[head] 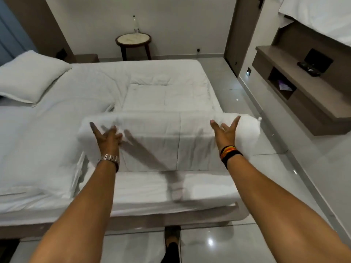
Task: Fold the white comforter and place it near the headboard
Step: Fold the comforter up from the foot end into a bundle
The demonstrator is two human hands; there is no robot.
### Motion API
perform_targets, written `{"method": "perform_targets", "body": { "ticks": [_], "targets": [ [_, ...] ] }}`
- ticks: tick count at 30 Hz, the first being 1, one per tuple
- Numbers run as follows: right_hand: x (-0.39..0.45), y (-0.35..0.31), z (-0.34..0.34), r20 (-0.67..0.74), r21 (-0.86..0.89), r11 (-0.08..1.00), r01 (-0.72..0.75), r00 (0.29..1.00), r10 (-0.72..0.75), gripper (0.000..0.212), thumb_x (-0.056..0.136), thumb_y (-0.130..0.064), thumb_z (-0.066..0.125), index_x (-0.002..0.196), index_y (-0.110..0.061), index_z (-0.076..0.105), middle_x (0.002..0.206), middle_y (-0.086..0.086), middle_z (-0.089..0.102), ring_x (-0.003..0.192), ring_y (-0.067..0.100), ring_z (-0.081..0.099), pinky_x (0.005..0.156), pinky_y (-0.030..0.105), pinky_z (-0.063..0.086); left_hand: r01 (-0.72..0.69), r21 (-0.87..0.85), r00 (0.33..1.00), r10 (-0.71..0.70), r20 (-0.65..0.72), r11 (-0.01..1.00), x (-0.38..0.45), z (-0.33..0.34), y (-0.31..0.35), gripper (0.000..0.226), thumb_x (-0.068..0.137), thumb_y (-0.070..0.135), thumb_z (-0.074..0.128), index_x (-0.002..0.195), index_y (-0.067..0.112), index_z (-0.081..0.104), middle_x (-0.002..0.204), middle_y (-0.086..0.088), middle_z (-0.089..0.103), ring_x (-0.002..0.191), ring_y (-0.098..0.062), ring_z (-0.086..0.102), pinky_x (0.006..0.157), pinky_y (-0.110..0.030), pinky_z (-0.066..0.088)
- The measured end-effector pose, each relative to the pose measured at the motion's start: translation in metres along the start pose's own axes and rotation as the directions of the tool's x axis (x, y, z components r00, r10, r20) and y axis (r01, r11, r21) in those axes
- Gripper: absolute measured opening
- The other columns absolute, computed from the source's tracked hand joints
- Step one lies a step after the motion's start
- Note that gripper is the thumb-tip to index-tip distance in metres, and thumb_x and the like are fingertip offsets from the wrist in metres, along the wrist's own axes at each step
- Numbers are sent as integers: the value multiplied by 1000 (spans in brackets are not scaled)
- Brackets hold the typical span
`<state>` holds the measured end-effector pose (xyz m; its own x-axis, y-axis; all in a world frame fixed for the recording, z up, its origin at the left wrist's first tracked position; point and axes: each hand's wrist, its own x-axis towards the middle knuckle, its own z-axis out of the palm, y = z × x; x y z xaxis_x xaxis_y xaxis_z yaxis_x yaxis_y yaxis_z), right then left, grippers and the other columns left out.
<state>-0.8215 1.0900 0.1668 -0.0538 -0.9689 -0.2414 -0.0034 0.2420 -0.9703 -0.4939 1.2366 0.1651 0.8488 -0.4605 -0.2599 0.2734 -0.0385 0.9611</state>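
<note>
The white comforter (167, 103) lies on the bed, partly folded, over the foot half to my right. Its near part is raised and blurred in the air in front of me, between my two hands. My left hand (106, 136) is spread against the left end of that raised fold, fingers apart. At the fold's right end is my right hand (225, 130), palm up with fingers splayed. Neither hand is closed on the cloth. The headboard (11, 35) is at the far left, with a white pillow (28, 78) in front of it.
A round side table (133, 42) with a glass bottle (136, 25) stands by the far wall. A wall-mounted shelf unit (300, 88) with a dark tray is on the right. Glossy tiled floor (247, 243) runs along the bed's near and right sides.
</note>
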Motion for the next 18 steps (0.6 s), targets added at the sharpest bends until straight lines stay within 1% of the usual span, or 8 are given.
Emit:
{"method": "perform_targets", "body": {
  "ticks": [1,3,5,7,9,12,15,18],
  "targets": [
    [16,1,5,-16,-56,997,45,999,-46,111,91,-29,79,163,-42,-4,157,9,44,141,22,50,117,38,37,-44,72,999,44,6,996,19,11,-2,82,98,22,60,161,43,13,116,-6,65,86,-18,65,68,-31,54],
    [43,25,9,-116,-155,985,77,989,-96,95,95,-29,74,165,-37,10,165,7,36,150,23,39,121,35,32,3,192,1000,0,-16,981,46,27,-26,72,100,39,56,161,42,17,142,-7,57,118,-29,62,89,-40,56],
    [77,67,18,-165,-261,965,11,985,-56,89,96,-34,73,164,-36,16,171,8,21,157,25,23,126,39,23,126,360,992,-128,-18,924,78,39,-80,81,97,57,57,162,45,10,165,-11,29,143,-38,42,110,-56,43],
    [114,102,30,-190,-356,923,-145,979,81,93,93,-49,72,163,-43,11,173,11,1,159,30,11,127,45,19,268,438,956,-293,-9,858,111,51,-132,100,81,80,59,158,54,-1,170,-16,9,149,-45,29,109,-68,38],
    [145,118,43,-216,-410,880,-237,963,159,103,87,-64,71,162,-51,1,171,11,-19,158,40,8,126,52,21,342,418,932,-361,-37,841,137,71,-156,121,57,97,59,149,64,-12,170,-19,-6,153,-45,17,106,-74,36],
    [184,129,73,-301,-388,871,-302,935,190,120,75,-73,74,158,-55,-10,167,9,-32,156,48,2,123,59,19,483,260,870,-427,-246,836,175,118,-157,148,30,102,62,146,65,-21,166,-24,-21,155,-46,3,108,-77,29],
    [209,134,95,-383,-327,870,-368,894,234,134,62,-76,81,157,-57,-12,167,9,-32,157,46,1,123,59,16,573,111,779,-497,-382,812,205,136,-166,168,16,96,73,149,60,-21,166,-19,-24,156,-43,-2,113,-77,18],
    [228,142,106,-410,-342,856,-388,881,236,140,58,-73,86,158,-56,-11,169,12,-24,157,43,5,123,56,18,603,106,748,-514,-420,791,236,126,-196,186,-1,85,82,149,57,-25,169,-8,-18,156,-39,7,111,-77,22]
  ]
}}
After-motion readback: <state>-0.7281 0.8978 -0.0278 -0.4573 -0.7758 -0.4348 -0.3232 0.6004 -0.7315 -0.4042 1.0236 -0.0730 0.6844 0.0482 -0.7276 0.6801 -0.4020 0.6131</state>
